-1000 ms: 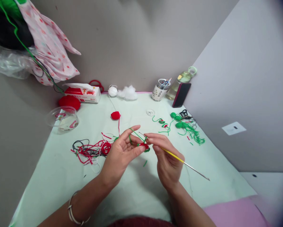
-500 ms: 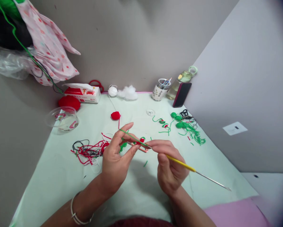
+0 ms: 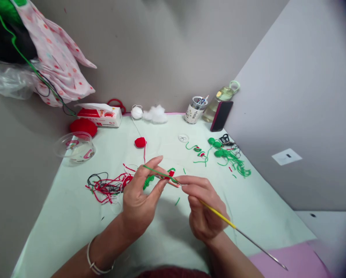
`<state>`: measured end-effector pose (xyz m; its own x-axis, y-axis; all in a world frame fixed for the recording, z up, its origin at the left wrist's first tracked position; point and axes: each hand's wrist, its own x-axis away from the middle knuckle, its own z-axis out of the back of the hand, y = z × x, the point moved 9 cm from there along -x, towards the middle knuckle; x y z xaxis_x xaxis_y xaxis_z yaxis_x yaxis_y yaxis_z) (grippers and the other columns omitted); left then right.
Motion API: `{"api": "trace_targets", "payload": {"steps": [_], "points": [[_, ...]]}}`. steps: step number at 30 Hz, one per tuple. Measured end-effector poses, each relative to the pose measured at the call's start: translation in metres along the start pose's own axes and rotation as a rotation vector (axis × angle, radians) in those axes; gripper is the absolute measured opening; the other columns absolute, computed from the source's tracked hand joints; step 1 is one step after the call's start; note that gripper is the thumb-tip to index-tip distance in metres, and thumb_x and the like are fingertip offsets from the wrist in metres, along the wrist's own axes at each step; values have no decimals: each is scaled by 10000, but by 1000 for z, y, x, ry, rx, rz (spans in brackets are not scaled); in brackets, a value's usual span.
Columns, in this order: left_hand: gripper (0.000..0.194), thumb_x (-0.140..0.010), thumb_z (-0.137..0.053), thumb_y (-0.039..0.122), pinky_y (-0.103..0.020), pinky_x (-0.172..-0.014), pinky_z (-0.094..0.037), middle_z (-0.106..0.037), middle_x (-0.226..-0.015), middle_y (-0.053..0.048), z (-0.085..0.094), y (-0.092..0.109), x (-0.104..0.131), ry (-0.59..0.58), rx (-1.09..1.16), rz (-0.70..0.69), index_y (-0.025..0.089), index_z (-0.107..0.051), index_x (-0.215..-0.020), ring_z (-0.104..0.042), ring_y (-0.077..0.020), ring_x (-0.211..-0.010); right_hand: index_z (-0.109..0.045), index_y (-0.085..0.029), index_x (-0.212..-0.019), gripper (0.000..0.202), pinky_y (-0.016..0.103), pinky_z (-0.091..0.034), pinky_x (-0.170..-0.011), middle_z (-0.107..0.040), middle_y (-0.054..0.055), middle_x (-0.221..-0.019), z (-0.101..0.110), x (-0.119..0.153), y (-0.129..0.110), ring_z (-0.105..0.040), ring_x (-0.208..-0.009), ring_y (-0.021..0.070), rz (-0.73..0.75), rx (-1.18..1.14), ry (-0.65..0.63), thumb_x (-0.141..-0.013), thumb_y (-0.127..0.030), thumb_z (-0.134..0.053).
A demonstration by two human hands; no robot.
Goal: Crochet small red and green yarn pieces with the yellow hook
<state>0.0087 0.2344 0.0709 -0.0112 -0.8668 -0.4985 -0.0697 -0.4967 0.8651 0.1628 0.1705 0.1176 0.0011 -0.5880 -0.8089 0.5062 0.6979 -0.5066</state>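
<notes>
My left hand (image 3: 139, 199) pinches a small red and green crochet piece (image 3: 171, 173) between thumb and fingers. A strand of green yarn (image 3: 154, 170) runs over its raised index finger to the hook's tip. My right hand (image 3: 209, 206) is closed round a crochet hook (image 3: 220, 216) with a yellow grip; its thin metal tip meets the yarn at the piece, and the other metal end slants down to the right. Behind the left fingers some green yarn (image 3: 148, 180) shows, partly hidden.
Tangled red and black yarn (image 3: 110, 187) lies left of my hands. Farther back are a red yarn ball (image 3: 140, 142), a plastic tub (image 3: 83, 148), a tissue box (image 3: 102, 116), white stuffing (image 3: 156, 114), a pen holder (image 3: 195, 110), a phone (image 3: 221, 116) and green yarn pieces (image 3: 230, 156).
The hook's tip has shifted slightly left and down, and its rear end has swung lower. The left index finger has dipped a little with the green strand, which lies flatter.
</notes>
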Motion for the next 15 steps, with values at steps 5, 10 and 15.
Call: {"api": "trace_targets", "payload": {"steps": [5,10,15], "points": [[451,-916,-785,96,-209,-932,-581,-771,-938,61,-4,-9,-5,4,135,244,316,-726,-1306,-736,-104,-937,-728,-238,-1239,274,323,-681,-729,-801,118,-1131,-3,3,-4,-803,-992,214,82,97,-11,-1055,-120,-563],[488,-853,-844,162,-230,-845,-570,-714,-881,42,-9,-22,-3,0,283,535,256,-713,-1314,-677,-116,-845,-739,-243,-1325,385,361,-700,-842,-793,116,-1194,-11,11,-11,-784,-1089,236,204,304,-36,-1007,-58,-626],[754,-771,-925,187,-196,-609,-458,-665,-906,43,-24,-27,4,-141,455,723,261,-633,-1462,-484,-64,-644,-785,-233,-1298,453,344,-689,-828,-776,88,-1080,-11,15,-10,-768,-1004,223,239,347,-12,-922,12,-722]]}}
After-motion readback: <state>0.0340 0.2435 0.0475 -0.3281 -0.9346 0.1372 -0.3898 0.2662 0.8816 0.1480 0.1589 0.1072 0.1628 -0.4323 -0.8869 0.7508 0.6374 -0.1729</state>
